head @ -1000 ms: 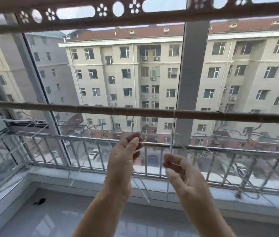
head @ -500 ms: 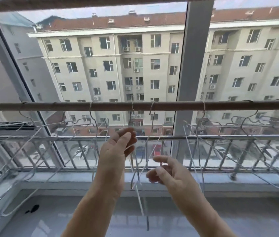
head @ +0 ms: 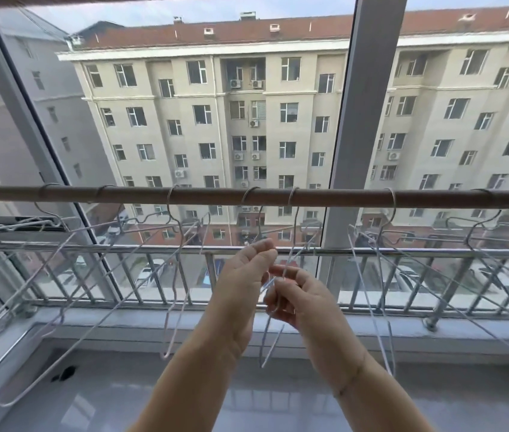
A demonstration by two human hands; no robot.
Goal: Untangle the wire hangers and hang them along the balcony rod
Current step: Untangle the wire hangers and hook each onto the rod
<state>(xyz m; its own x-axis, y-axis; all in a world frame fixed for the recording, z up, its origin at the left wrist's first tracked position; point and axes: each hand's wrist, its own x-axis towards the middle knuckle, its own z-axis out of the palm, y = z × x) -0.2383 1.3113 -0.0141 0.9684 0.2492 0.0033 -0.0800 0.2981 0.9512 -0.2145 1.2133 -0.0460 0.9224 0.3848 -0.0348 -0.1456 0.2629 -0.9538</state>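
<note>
A brown balcony rod (head: 203, 195) runs across the view at mid height. Several thin white wire hangers hang from it by their hooks, spread left (head: 60, 247) and right (head: 371, 263). Two hangers at the centre (head: 290, 254) cross each other below the rod. My left hand (head: 240, 285) pinches a wire of this pair between thumb and fingertips. My right hand (head: 300, 297), just right of it and slightly lower, has its fingers curled round another white wire that runs down past the palm to about (head: 265, 347).
A steel railing (head: 153, 249) stands behind the hangers in front of the large window. A grey window post (head: 356, 151) rises right of centre. The pale sill (head: 122, 319) and glossy floor (head: 153, 400) lie below; a small dark object (head: 64, 373) rests on the floor at left.
The view has tilted down, so the rod sits lower in frame and more hangers show. My right hand has risen and closed in beside my left hand on the centre wires.
</note>
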